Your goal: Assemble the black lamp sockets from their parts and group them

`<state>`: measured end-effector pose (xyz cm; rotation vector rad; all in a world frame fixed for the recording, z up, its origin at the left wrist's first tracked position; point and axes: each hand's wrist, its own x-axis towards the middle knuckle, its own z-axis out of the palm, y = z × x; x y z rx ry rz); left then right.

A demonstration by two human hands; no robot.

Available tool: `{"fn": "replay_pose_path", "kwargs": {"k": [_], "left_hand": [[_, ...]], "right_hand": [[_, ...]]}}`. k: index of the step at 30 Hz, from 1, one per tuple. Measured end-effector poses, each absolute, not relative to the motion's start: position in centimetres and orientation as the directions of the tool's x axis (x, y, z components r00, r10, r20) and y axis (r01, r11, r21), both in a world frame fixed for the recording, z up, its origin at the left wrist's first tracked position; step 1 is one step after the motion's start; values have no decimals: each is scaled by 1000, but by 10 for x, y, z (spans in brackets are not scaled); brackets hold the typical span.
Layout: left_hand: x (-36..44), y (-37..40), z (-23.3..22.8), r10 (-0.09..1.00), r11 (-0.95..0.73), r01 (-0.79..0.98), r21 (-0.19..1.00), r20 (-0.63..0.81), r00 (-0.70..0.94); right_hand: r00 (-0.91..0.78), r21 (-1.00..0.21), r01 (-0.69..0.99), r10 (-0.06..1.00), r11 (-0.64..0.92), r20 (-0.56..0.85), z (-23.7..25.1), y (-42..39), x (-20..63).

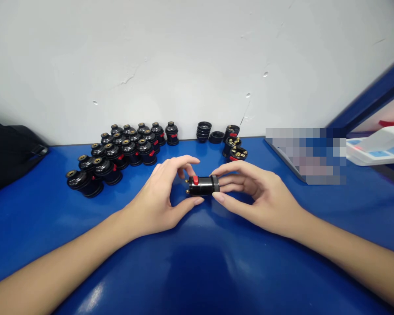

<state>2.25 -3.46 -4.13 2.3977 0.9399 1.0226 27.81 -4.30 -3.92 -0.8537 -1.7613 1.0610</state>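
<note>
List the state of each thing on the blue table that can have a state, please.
Black plastic lamp socket with red switch: lying sideways, held at both ends by left hand and right hand.
Group of black sockets with brass tops: upright, untouched.
Stack of black rings: stacked, near wall.
Open black socket parts with brass contacts: unassembled, untouched.
</note>
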Motion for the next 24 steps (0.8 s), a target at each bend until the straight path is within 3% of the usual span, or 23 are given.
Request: {"fn": "replay_pose_path", "kwargs": {"k": [6, 14, 20, 24], "left_hand": [[23, -36, -38, 749, -645, 437, 627, 405, 525], [22, -33, -44, 651, -757, 393, 522, 551, 522], [23, -36, -34, 755, -635, 485, 601, 351, 553], [23, -36, -36, 740, -654, 445, 612, 394, 545]], "right_hand": [[-390, -908, 113, 859, 404, 333, -39, -43, 279], [-394, -913, 103, 859, 394, 327, -39, -43, 278], [-397, -914, 103, 859, 391, 323, -40, -43, 278], [-397, -913, 106, 858, 395, 325, -41, -42, 278]]}}
